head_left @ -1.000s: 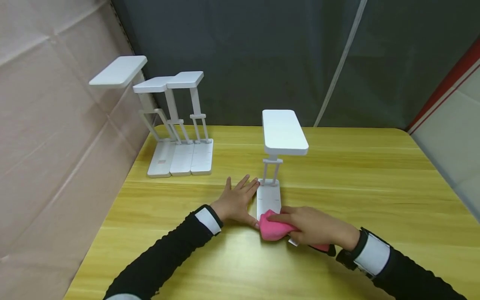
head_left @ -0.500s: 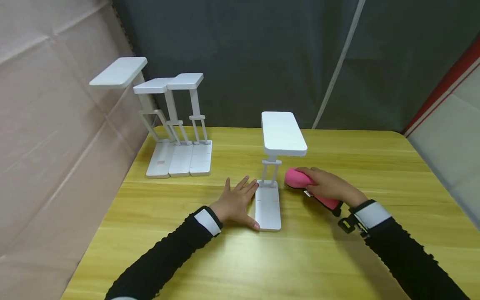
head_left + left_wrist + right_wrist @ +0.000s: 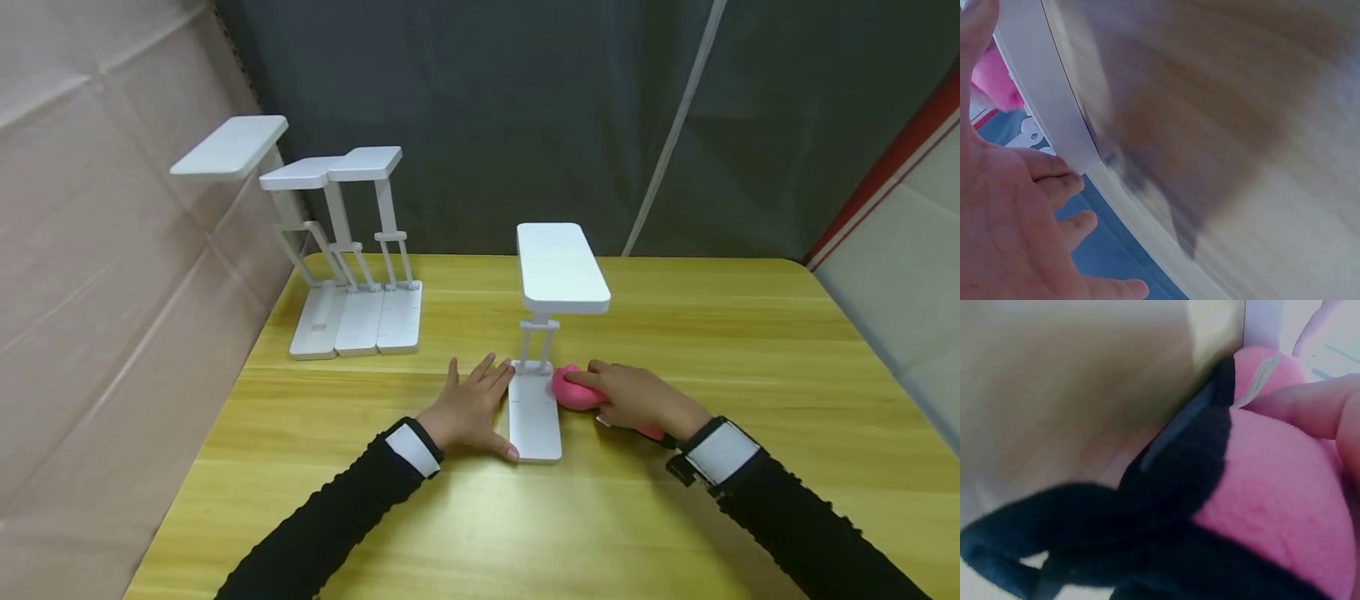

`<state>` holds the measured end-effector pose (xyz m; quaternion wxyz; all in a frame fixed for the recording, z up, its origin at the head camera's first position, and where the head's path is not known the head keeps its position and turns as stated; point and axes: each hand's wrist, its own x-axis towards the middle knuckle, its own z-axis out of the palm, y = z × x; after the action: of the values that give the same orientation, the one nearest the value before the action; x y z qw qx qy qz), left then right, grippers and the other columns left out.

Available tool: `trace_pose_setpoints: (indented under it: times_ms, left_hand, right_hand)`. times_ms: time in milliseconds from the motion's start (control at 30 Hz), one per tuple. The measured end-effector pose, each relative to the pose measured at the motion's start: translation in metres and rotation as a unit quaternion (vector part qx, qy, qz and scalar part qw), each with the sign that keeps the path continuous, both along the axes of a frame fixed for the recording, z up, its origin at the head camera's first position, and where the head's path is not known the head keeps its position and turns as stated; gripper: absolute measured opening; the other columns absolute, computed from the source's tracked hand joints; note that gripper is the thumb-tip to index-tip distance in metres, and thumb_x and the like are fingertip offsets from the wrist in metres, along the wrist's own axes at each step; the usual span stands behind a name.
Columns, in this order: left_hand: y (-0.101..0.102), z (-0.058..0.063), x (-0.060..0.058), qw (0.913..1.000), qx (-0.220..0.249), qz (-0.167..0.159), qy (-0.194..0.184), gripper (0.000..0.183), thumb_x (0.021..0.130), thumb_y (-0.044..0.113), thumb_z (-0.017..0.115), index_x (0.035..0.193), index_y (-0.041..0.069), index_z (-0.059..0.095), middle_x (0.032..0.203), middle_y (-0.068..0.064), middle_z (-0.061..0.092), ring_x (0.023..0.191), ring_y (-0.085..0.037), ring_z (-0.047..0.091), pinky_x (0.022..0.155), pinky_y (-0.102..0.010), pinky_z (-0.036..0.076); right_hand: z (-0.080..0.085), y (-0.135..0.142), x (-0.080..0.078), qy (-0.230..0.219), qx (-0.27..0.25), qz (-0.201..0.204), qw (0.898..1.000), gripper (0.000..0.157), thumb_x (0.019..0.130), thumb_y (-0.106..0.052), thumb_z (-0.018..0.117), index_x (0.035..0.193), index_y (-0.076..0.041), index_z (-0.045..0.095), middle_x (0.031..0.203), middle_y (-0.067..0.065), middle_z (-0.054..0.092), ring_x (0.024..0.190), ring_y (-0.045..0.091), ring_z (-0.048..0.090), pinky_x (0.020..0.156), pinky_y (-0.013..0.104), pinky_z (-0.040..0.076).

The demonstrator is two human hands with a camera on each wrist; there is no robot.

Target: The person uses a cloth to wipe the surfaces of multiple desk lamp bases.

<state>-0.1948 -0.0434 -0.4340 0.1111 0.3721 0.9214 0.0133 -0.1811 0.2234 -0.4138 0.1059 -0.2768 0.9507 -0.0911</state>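
Dark fabric (image 3: 487,108) hangs behind your wood-grain table (image 3: 750,333); mid-table rises a white stand (image 3: 536,429); your left hand (image 3: 471,412), fingers spread, touches its base's left edge; your right hand (image 3: 637,396) grips pink cloth (image 3: 576,390) at the right; pushing too hard might skid or tip the stand.

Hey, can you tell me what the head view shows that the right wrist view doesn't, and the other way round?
Only the head view shows the three white flat-topped stands grouped at the left and the dark grey curtain behind.

Only the right wrist view shows the faint print on the white tag and the opening in the black fabric loop.

Both show the right hand gripping the soft pink fabric object, and part of the yellow wood-grain table.
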Motion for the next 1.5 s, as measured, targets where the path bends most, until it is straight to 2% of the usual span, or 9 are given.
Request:
trace_pose_setpoints:
  times_ms: [367,500,633,733,833,967,1067,1233,1500]
  left_hand:
    - [-0.002,-0.001,0.001,0.9999,0.015,0.003,0.001,0.122,0.057,0.081,0.056,0.143,0.01,0.007,0.15,-0.004,0.008,0.136,-0.025,-0.003,0.099,-0.068,0.003]
    - [-0.002,-0.001,0.002,0.9996,0.026,0.001,-0.01,0.122,0.057,0.08,0.058,0.143,0.01,0.008,0.15,-0.005,0.009,0.136,-0.026,-0.002,0.099,-0.068,0.004]
    - [0.0,0.001,0.002,0.9992,0.032,0.003,-0.025,0.122,0.056,0.078,0.061,0.143,0.009,0.009,0.15,-0.005,0.009,0.136,-0.026,-0.002,0.098,-0.069,0.003]
    - [0.002,0.001,0.002,0.9992,0.034,0.003,-0.022,0.122,0.056,0.078,0.061,0.143,0.009,0.009,0.15,-0.005,0.01,0.136,-0.026,-0.002,0.098,-0.069,0.003]
    - [0.002,-0.001,0.001,0.9992,0.033,0.003,-0.021,0.123,0.055,0.079,0.061,0.143,0.009,0.009,0.15,-0.005,0.009,0.136,-0.026,-0.001,0.098,-0.069,0.003]
    - [0.0,-0.002,0.002,0.9985,0.036,0.015,-0.039,0.123,0.055,0.078,0.061,0.143,0.011,0.008,0.15,-0.003,0.007,0.136,-0.025,-0.002,0.098,-0.069,0.003]
    - [-0.002,-0.002,0.004,0.9972,0.042,0.024,-0.057,0.123,0.055,0.077,0.063,0.143,0.011,0.006,0.15,-0.003,0.005,0.136,-0.024,-0.003,0.098,-0.069,0.001]
    - [0.0,0.0,0.006,0.9973,0.042,0.018,-0.057,0.123,0.057,0.076,0.063,0.143,0.009,0.005,0.15,-0.005,0.004,0.136,-0.026,-0.003,0.098,-0.069,0.001]
    - [0.002,0.003,0.003,0.998,0.031,0.02,-0.051,0.123,0.058,0.074,0.065,0.142,0.008,0.004,0.15,-0.006,0.004,0.136,-0.025,-0.003,0.098,-0.068,0.002]
  right_hand:
    - [0.002,0.009,0.042,0.008,-0.021,0.102,0.995,0.064,0.068,-0.002,0.061,0.122,-0.034,0.052,0.093,-0.009,0.046,0.074,0.011,0.043,0.059,0.029,0.04]
    - [0.004,0.013,0.047,-0.024,-0.046,0.129,0.99,0.067,0.065,0.003,0.058,0.118,-0.039,0.054,0.1,-0.01,0.05,0.08,0.009,0.045,0.061,0.029,0.041]
    - [0.009,0.024,0.037,-0.062,-0.086,0.091,0.99,0.068,0.066,0.003,0.056,0.119,-0.038,0.053,0.103,-0.011,0.05,0.081,0.011,0.047,0.062,0.029,0.042]
    - [0.01,0.028,0.021,-0.004,-0.102,0.025,0.994,0.062,0.068,0.0,0.059,0.122,-0.03,0.053,0.1,-0.007,0.05,0.077,0.013,0.047,0.061,0.03,0.041]
    - [0.001,0.021,0.003,0.065,-0.079,-0.042,0.994,0.059,0.068,-0.004,0.063,0.123,-0.023,0.053,0.097,0.001,0.051,0.075,0.017,0.047,0.06,0.033,0.042]
    - [-0.015,0.002,-0.012,0.092,-0.053,-0.082,0.991,0.061,0.067,-0.006,0.062,0.125,-0.019,0.05,0.093,0.007,0.051,0.072,0.019,0.048,0.056,0.035,0.044]
    - [-0.023,-0.007,-0.012,0.096,-0.064,-0.08,0.99,0.06,0.065,-0.006,0.06,0.124,-0.018,0.051,0.092,0.006,0.049,0.072,0.019,0.048,0.056,0.034,0.043]
    - [-0.021,-0.002,0.003,0.068,-0.083,-0.063,0.992,0.057,0.065,-0.005,0.061,0.119,-0.021,0.056,0.093,0.001,0.048,0.072,0.016,0.045,0.056,0.03,0.039]
    - [-0.016,0.007,0.031,0.043,-0.069,0.026,0.996,0.059,0.064,-0.004,0.058,0.117,-0.031,0.056,0.094,-0.008,0.046,0.071,0.01,0.043,0.054,0.027,0.037]
